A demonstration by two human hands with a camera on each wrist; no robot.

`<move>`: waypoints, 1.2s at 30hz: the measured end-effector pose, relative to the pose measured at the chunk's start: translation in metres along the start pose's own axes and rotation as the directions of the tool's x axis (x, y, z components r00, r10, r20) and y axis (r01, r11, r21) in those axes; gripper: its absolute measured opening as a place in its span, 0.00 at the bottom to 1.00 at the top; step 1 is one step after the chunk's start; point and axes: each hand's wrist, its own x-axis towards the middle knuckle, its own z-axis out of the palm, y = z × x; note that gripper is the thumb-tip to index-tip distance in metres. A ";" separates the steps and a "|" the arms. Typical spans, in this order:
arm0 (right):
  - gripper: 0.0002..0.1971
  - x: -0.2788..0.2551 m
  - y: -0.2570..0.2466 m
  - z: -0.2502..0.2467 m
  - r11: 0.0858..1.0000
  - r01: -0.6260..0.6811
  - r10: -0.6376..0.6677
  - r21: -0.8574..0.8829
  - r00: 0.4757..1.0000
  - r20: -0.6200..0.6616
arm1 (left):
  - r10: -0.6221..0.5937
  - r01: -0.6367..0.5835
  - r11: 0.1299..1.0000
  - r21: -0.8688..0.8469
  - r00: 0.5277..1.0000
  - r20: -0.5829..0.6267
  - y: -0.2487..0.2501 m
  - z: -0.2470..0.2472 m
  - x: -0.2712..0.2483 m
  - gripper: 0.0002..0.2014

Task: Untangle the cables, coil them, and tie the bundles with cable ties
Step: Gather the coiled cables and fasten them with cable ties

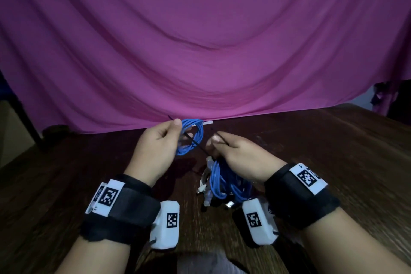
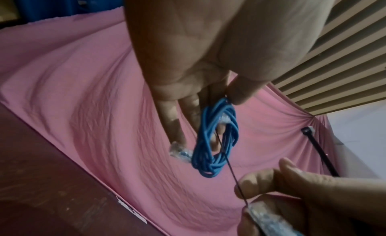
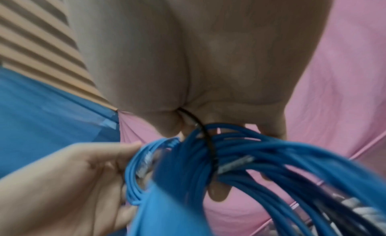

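Note:
My left hand (image 1: pixel 175 128) pinches a small coil of blue cable (image 1: pixel 192 134) between thumb and fingers and holds it upright above the table; the left wrist view shows the coil (image 2: pixel 215 140) with a clear plug beside it. A thin black cable tie (image 1: pixel 195 145) runs through this coil to my right hand (image 1: pixel 219 141), which pinches it. In the left wrist view the tie's head end (image 2: pixel 307 129) sticks out past the right fingers. A larger bundle of blue cables (image 1: pixel 224 181) hangs under the right hand, over its lower fingers (image 3: pixel 219 193).
The dark wooden table (image 1: pixel 322 144) lies under both hands. A pink cloth (image 1: pixel 200 51) hangs as a backdrop down to the table's far edge. Loose plugs (image 1: pixel 203 189) stick out of the larger bundle near my wrists.

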 end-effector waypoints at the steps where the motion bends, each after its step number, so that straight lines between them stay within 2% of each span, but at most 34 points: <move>1: 0.15 0.000 0.000 0.000 1.000 -0.006 0.007 0.029 1.000 -0.023 | -0.004 0.004 1.000 0.029 1.000 -0.010 -0.002 -0.002 0.001 0.20; 3: 0.14 0.001 0.001 -0.001 0.996 -0.010 0.015 0.086 0.998 -0.067 | -0.031 0.032 0.999 0.032 0.999 -0.026 -0.006 -0.004 0.004 0.24; 6: 0.13 0.001 0.003 -0.001 0.994 0.000 0.015 0.112 0.991 -0.134 | -0.081 0.080 0.995 -0.063 0.997 -0.011 -0.008 -0.002 0.003 0.17; 9: 0.14 0.002 0.005 0.000 0.996 0.015 -0.001 0.093 0.990 -0.143 | -0.027 0.027 0.998 -0.051 1.000 0.004 -0.006 0.002 0.000 0.11; 11: 0.14 0.002 0.003 0.000 0.992 0.027 -0.011 0.123 0.991 -0.133 | 0.026 -0.025 0.996 -0.082 1.000 0.013 -0.003 0.004 -0.003 0.14; 13: 0.13 0.001 0.001 0.004 0.985 0.031 -0.013 0.171 0.995 -0.103 | 0.090 -0.081 0.984 -0.156 0.995 0.049 0.004 0.006 -0.006 0.18; 16: 0.12 -0.002 -0.005 0.011 0.962 0.013 -0.022 0.272 0.999 0.027 | 0.178 -0.148 0.957 -0.248 0.979 0.102 0.015 0.011 -0.009 0.19; 20: 0.15 -0.004 -0.006 0.010 0.984 0.056 -0.075 0.166 0.991 0.111 | 0.220 -0.195 0.950 -0.244 0.972 0.079 0.014 0.010 -0.007 0.27; 22: 0.14 -0.003 -0.007 0.005 0.988 0.062 -0.075 0.139 0.993 0.090 | 0.195 -0.174 0.957 -0.234 0.978 0.072 0.009 0.009 -0.004 0.29; 24: 0.14 -0.001 -0.004 -0.003 0.989 0.057 -0.061 0.136 0.998 0.028 | 0.099 -0.079 0.969 -0.233 0.992 0.073 0.002 0.009 -0.002 0.21; 26: 0.15 0.002 0.002 -0.013 0.988 0.036 -0.025 0.153 0.997 -0.074 | -0.024 0.037 0.990 -0.137 0.995 0.094 -0.005 0.010 -0.001 0.11; 28: 0.17 0.006 0.009 -0.025 0.985 -0.002 0.033 0.173 0.984 -0.176 | -0.076 0.050 0.990 0.134 0.977 0.199 -0.015 0.013 -0.003 0.07; 30: 0.18 0.010 0.017 -0.034 0.977 -0.025 0.082 0.211 0.961 -0.265 | -0.120 -0.057 0.908 0.415 0.914 0.387 -0.023 0.017 -0.006 0.04; 32: 0.19 0.012 0.021 -0.036 0.978 -0.037 0.104 0.205 0.939 -0.326 | -0.231 -0.140 0.815 0.562 0.811 0.537 -0.026 0.024 -0.011 0.10; 34: 0.19 0.012 0.023 -0.037 0.978 -0.041 0.107 0.206 0.940 -0.324 | -0.314 -0.271 0.667 0.694 0.743 0.592 -0.029 0.033 -0.012 0.19; 35: 0.19 0.012 0.023 -0.036 0.976 -0.044 0.109 0.211 0.945 -0.308 | -0.324 -0.326 0.608 0.724 0.731 0.601 -0.030 0.036 -0.010 0.21; 36: 0.19 0.011 0.023 -0.036 0.976 -0.046 0.108 0.211 0.950 -0.292 | -0.327 -0.349 0.586 0.731 0.724 0.607 -0.030 0.038 -0.009 0.21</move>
